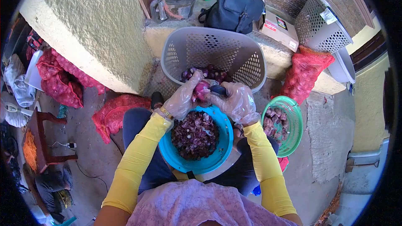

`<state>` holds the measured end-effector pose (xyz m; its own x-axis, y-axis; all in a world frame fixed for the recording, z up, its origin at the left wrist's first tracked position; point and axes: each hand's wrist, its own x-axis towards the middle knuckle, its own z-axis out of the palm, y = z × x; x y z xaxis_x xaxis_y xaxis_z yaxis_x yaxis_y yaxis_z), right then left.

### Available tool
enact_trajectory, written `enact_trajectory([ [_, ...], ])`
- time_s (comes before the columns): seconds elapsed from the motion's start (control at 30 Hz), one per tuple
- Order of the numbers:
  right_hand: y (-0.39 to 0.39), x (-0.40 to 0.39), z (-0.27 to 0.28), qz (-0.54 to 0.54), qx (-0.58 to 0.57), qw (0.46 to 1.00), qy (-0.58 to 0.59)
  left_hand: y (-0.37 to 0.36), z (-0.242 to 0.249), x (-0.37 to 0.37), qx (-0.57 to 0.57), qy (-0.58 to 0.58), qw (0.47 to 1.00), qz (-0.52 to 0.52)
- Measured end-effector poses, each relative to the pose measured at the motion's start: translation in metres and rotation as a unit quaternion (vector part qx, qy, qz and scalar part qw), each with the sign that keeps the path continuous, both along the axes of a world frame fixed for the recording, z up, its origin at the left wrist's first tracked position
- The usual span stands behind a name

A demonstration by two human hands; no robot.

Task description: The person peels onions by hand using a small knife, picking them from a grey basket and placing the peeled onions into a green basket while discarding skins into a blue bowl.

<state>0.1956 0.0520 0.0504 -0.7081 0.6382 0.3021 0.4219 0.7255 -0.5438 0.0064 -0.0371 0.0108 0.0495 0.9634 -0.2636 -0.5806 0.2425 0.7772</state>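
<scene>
A purple-red onion (pixel 202 91) is in the fingers of my left hand (pixel 184 98), which wears a clear plastic glove. My right hand (pixel 238 101), gloved the same way, is closed around what looks like a small knife with a dark handle (pixel 218 90); its blade is hard to make out against the onion. Both hands meet above the near rim of a grey perforated basket (pixel 213 44), with several more onions (pixel 213 73) at its bottom. Below them, between my knees, a blue basin (pixel 225 142) holds a heap of purple onion skins (pixel 195 136).
To the right stands a green strainer basket (pixel 296 130) with purplish bulbs. Red mesh sacks (pixel 307 73) lean at the right and lie at the left (pixel 117 115). Behind are a black backpack (pixel 236 8) and a cardboard box (pixel 279 29). A wooden stool (pixel 42 142) stands left.
</scene>
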Motion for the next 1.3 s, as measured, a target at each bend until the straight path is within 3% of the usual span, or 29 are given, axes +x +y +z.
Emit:
enact_trajectory([
  [0.2,0.000,-0.002,-0.003,-0.010,-0.051,0.999,-0.002,0.006,-0.019,-0.002,0.033,-0.068,0.997,-0.003],
  [0.47,-0.003,-0.004,0.001,0.024,-0.227,0.973,-0.007,0.006,-0.023,-0.002,0.032,-0.077,0.996,0.025],
  [0.6,-0.004,-0.005,-0.004,0.024,-0.247,0.969,-0.002,0.007,-0.023,-0.002,0.044,-0.074,0.996,0.039],
  [0.77,-0.004,-0.003,-0.005,0.064,-0.044,0.997,0.007,0.007,-0.011,0.002,0.015,-0.072,0.996,0.056],
  [1.0,-0.009,-0.004,-0.003,0.090,-0.012,0.994,-0.067,0.009,-0.017,0.003,0.039,-0.017,0.998,0.048],
  [1.07,-0.008,-0.003,-0.008,0.125,0.071,0.982,-0.124,0.008,-0.009,0.005,0.021,-0.021,0.997,0.068],
  [1.17,-0.011,-0.005,-0.009,0.153,0.088,0.981,-0.082,0.010,-0.018,-0.002,0.001,-0.019,0.996,0.089],
  [1.3,-0.008,-0.003,-0.002,0.154,0.060,0.979,-0.118,0.002,-0.003,-0.002,0.015,-0.041,0.997,0.067],
])
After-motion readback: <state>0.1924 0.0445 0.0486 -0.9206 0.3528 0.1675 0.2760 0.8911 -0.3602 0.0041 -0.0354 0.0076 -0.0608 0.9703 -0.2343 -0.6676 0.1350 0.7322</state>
